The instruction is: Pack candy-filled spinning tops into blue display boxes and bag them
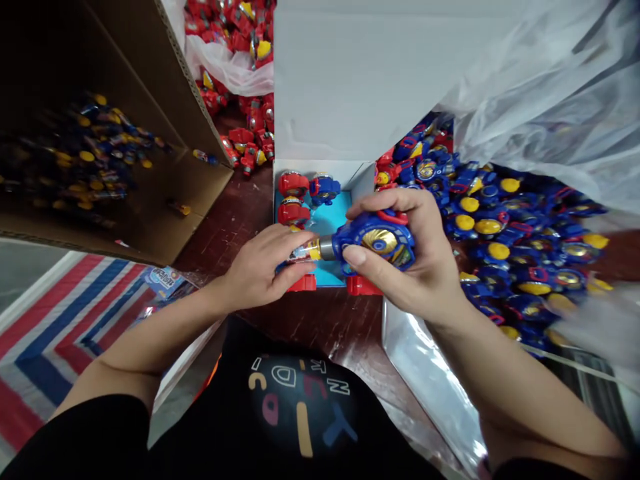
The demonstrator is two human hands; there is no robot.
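My right hand (427, 263) is wrapped round a blue toy (383, 240) with a gold swirled disc and a red trim piece. A grey nozzle points left from this toy. My left hand (257, 267) pinches a small clear tube (304, 251) with a yellow end, which meets the nozzle; whether it is fixed in it I cannot tell. Below both hands stands an open white box with a light-blue inside (327, 217). Red toys (293, 212) and another blue toy (325, 189) sit in the box. My hands partly hide its contents.
At left, a cardboard carton (200, 193) holds many small yellow-capped tubes (107, 143). Red toys (250, 127) are heaped behind the box. A large pile of blue toys (530, 260) lies at right under clear plastic sheeting (540, 113). The box's raised white lid (345, 73) stands behind.
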